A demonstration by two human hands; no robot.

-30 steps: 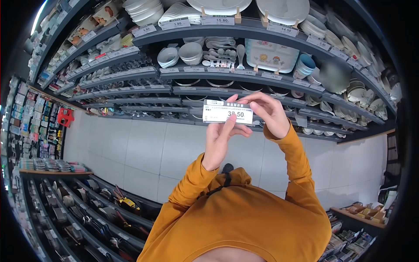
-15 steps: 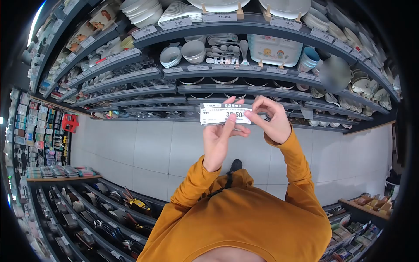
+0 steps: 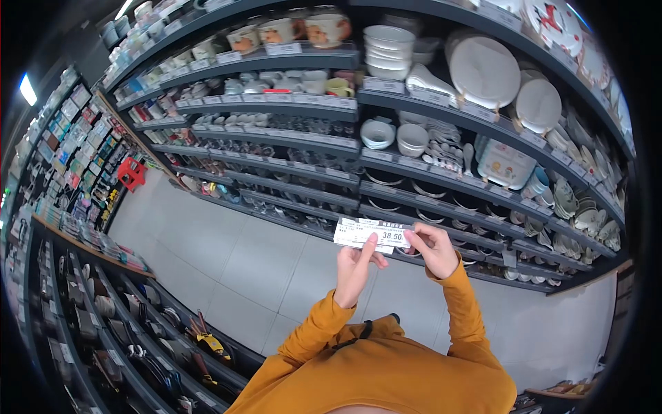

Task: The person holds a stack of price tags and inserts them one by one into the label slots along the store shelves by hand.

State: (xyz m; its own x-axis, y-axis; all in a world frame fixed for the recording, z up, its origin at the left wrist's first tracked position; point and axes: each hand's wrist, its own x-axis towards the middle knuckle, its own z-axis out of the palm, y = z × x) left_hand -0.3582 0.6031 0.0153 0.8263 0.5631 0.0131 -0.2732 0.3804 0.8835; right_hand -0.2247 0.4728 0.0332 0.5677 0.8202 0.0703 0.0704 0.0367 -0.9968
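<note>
Several white price tags [image 3: 353, 233] are held in front of my body, the one on the right reading 38.50. They overlap, with their edges slightly fanned out. My left hand [image 3: 354, 271] is closed on them from below, its thumb pressed over the front. At the right end, my right hand [image 3: 436, 252] pinches the 38.50 tag between thumb and finger. Behind the tags run the lower shelves of a dark rack [image 3: 324, 208].
Bowls [image 3: 388, 52], plates [image 3: 484, 71] and mugs [image 3: 279, 30] fill the shelves ahead. A red stool [image 3: 131, 174] stands at the aisle's far left end. Another rack with pans and utensils [image 3: 141, 338] lines the lower left, beside the tiled floor [image 3: 241, 265].
My view has swung left and up, showing more of the mug shelves. The tags are spread further apart, and my right hand now grips the right end of one.
</note>
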